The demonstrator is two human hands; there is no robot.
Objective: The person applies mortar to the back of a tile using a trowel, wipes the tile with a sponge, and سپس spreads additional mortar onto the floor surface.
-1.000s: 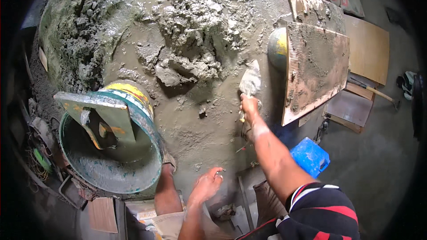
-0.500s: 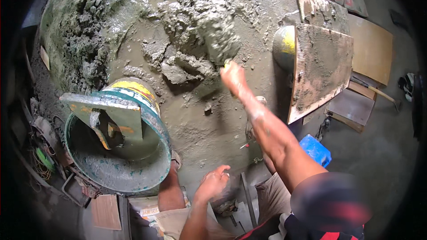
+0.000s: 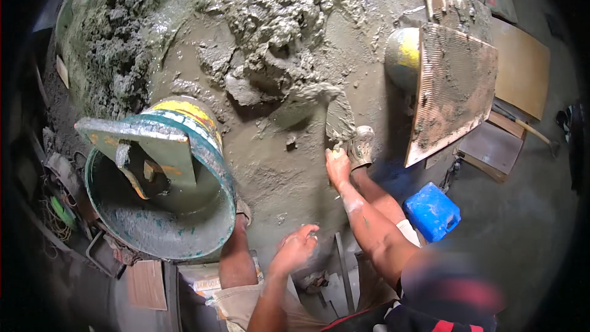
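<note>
My right hand [image 3: 337, 167] is closed round the handle of a trowel [image 3: 340, 120]. The mortar-smeared blade points away from me, close to my right shoe [image 3: 362, 146]. Ahead lies a heap of wet grey mortar [image 3: 276, 21], with a scraped hollow on its near side. Low in front of me, my left hand [image 3: 296, 249] hangs in the air, index finger stretched out and the others loosely bent; nothing shows in it. At left stands a big green-rimmed bucket [image 3: 160, 237] holding grey water. Across its top rests a plastering float [image 3: 147, 147], handle side up.
A ribbed board [image 3: 455, 95] leans against a grey and yellow bucket [image 3: 402, 55] at right. A blue plastic container [image 3: 432, 212] stands near my right leg. Beyond are flat boards [image 3: 522, 67] and a wooden-handled tool [image 3: 533, 131]. Clutter and cords [image 3: 61, 215] fill the far left.
My right hand has drawn the trowel back from the heap toward me and slightly right, down beside my right shoe. The left hand has hardly moved.
</note>
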